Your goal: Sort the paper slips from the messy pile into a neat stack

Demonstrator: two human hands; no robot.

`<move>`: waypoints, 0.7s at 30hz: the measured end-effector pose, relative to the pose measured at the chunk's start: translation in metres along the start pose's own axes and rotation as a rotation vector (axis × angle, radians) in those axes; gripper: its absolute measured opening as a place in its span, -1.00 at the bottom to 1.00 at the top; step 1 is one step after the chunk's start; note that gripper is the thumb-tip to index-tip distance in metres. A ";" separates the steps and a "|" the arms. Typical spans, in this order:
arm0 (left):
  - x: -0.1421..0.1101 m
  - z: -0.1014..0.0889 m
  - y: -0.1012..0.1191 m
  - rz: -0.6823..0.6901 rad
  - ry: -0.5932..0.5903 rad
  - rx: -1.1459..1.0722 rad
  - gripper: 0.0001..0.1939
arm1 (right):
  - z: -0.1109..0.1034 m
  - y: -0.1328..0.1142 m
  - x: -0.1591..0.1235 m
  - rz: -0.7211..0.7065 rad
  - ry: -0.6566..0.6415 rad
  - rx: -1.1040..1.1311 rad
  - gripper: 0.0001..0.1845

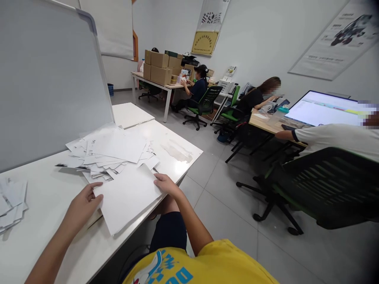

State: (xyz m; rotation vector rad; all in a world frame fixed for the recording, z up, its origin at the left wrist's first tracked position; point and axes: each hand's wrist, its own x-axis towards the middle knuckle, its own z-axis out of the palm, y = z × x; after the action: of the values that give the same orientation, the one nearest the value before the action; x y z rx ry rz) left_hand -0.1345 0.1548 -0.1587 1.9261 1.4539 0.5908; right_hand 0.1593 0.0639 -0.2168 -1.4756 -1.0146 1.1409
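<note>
A grey board [50, 75] is stood at the far edge of the white table [38, 173]. Brown cardboard boxes [160, 69] are stacked on a desk [137, 74] in the background, beside which a seated person [199, 88] is seen. At the right, a lit monitor [322, 110] and a teal-lidded bottle [280, 114] are placed on a wooden desk [260, 123].

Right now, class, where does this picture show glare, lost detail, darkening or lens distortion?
Head view: glare whitens the tabletop near its right-hand corner; the held paper is pale, with little surface detail; the monitor glows, its text unreadable; fine print on the right-hand poster looks soft; the right-hand corners darken; the room leans, as if through a tilted wide lens.
</note>
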 end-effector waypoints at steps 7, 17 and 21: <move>-0.004 0.000 0.002 0.047 -0.154 0.212 -0.44 | 0.003 0.001 -0.002 -0.118 0.068 -0.297 -0.57; -0.019 0.010 -0.021 0.102 -0.216 0.336 -0.30 | -0.003 0.000 -0.016 -0.192 0.056 -0.344 -0.52; -0.026 0.015 -0.009 0.076 -0.169 0.409 -0.33 | -0.004 -0.006 -0.026 -0.166 0.066 -0.359 -0.53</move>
State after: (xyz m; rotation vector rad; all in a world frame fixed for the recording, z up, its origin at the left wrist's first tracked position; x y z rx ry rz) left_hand -0.1382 0.1281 -0.1749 2.2888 1.4813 0.1608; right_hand 0.1580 0.0392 -0.2067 -1.6597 -1.3189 0.8143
